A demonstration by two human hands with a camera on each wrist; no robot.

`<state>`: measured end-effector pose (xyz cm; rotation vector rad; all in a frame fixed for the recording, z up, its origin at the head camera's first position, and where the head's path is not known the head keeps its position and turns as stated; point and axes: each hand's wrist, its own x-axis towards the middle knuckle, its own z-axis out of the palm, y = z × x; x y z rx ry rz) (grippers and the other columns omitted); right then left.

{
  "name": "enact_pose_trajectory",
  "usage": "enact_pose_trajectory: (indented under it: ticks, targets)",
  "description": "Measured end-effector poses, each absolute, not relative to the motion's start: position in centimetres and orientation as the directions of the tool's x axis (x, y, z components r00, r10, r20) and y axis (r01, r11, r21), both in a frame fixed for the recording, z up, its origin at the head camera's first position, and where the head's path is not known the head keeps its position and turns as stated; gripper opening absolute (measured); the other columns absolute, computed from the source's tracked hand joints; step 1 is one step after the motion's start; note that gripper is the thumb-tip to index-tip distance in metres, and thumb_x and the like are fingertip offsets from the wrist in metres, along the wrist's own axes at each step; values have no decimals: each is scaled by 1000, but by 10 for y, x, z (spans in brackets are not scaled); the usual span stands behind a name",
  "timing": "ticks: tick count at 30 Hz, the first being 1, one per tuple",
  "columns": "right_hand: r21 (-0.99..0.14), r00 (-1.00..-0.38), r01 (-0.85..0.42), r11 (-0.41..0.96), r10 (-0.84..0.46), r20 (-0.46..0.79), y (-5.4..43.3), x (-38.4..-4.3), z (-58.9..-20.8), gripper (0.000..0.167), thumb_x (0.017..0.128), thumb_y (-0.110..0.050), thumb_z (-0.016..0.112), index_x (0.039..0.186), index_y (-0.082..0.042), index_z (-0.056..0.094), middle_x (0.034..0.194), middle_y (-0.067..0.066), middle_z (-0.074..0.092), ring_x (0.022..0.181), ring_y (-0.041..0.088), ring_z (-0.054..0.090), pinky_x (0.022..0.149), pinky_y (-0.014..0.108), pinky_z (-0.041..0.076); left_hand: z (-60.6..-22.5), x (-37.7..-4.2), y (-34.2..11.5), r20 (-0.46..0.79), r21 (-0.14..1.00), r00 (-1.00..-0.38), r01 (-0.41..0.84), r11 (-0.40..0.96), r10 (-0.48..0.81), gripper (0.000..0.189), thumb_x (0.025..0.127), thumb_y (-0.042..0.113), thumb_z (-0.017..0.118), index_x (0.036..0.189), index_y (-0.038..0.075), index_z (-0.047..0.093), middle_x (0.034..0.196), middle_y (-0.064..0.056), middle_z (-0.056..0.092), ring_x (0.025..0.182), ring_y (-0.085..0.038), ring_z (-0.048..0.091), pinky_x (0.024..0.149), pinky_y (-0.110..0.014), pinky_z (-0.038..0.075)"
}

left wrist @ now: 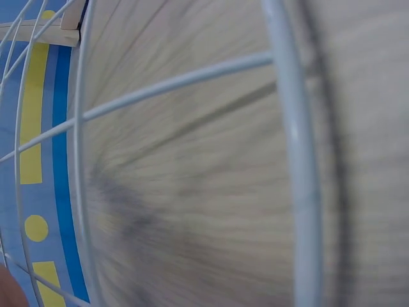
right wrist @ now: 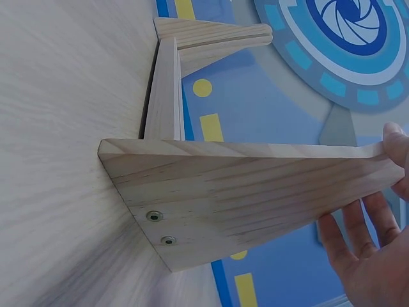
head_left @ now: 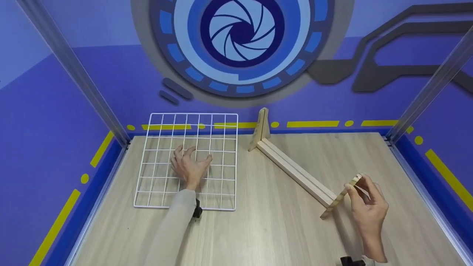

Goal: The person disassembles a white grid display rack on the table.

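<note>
My left hand (head_left: pixel 189 166) is at the middle of a white wire grid panel (head_left: pixel 236 177), its fingers spread and bent at the wires as it holds the panel tilted, far edge raised. The left wrist view shows the panel's wires (left wrist: pixel 185 83) up close and a bit of a finger (left wrist: pixel 11 291). My right hand (head_left: pixel 369 207) pinches the upper end of a wooden end piece (right wrist: pixel 243 185) between thumb and fingers. That piece belongs to a wooden stand (head_left: pixel 295 171), whose long rail joins it to a second end piece (head_left: pixel 260 127) at the back.
Pale wood-look table (head_left: pixel 258 236) lies beneath everything. A printed blue-purple wall (head_left: pixel 122 81) rises behind, with side walls and metal posts (head_left: pixel 83 85) at left and right. Two screw heads (right wrist: pixel 154 216) show on the near end piece.
</note>
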<state>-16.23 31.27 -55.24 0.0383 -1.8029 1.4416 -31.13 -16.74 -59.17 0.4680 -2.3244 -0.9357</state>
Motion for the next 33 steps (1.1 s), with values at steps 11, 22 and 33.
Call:
enact_pose_trajectory:
  ticks: [11,22,33]
  targets:
    - [-792,-662,-505,342,435,610,308,-158,-548,52,81,29,70,132,20,63,110,-2,69,105,6,69,94,16,57,-606,-316,-173,342,690,-796,-149,709,-500,69,66,51,97,123,15,79,152,-12,54,135,-40,47,112,-56,34]
    - [-807,-671,-472,355,449,590,310,-162,-551,53,81,28,72,132,17,65,109,-2,69,105,7,69,94,17,58,-610,-319,-174,268,675,-815,-223,703,-515,70,70,57,93,127,20,77,155,-9,51,138,-38,47,112,-55,36]
    - [-792,-664,-504,346,430,611,315,-164,-556,54,79,30,73,131,18,65,110,-1,70,106,5,70,94,18,58,-614,-324,-175,255,675,-807,-246,696,-532,73,67,56,95,127,19,77,153,-10,52,136,-38,48,111,-57,36]
